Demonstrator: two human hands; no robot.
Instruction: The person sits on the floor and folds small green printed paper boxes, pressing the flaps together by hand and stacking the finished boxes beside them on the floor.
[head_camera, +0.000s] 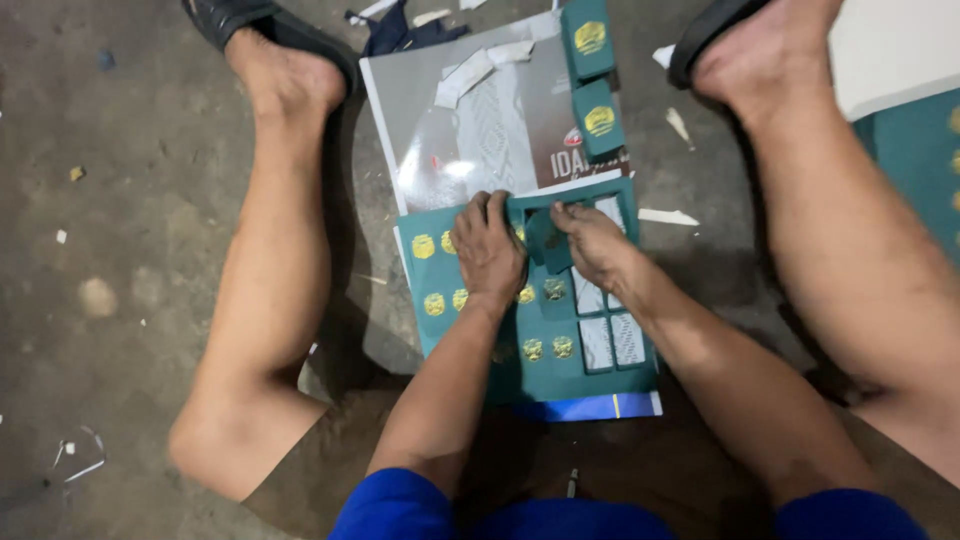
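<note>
- Two hands meet over a dark green die-cut card sheet (560, 350) lying on the concrete floor (130, 200) between the person's legs.
- Left hand (488, 250) presses flat on the sheet at about 9 o'clock from the small green card piece (545, 240), fingers curled on its edge.
- Right hand (592, 240) pinches that piece from 3 o'clock; it seems to be lifting out of the sheet, though the fingers hide the join.
- Judging by the pose, the piece comes free most cleanly if the left palm stays heavy on the sheet and the pull runs along the perforation, not upward.
- Gold round emblems dot the sheet; empty windows at 4 o'clock show pale patterned paper beneath.
- Two separated green pieces (592, 80) lie at 12 o'clock on a glossy grey printed sheet (480, 120).
- Open floor lies at 9 o'clock beyond the left leg; 3 o'clock is tighter, with another green sheet (915, 160) near the right leg.
- Paper scraps (665, 215) litter the far edge.
</note>
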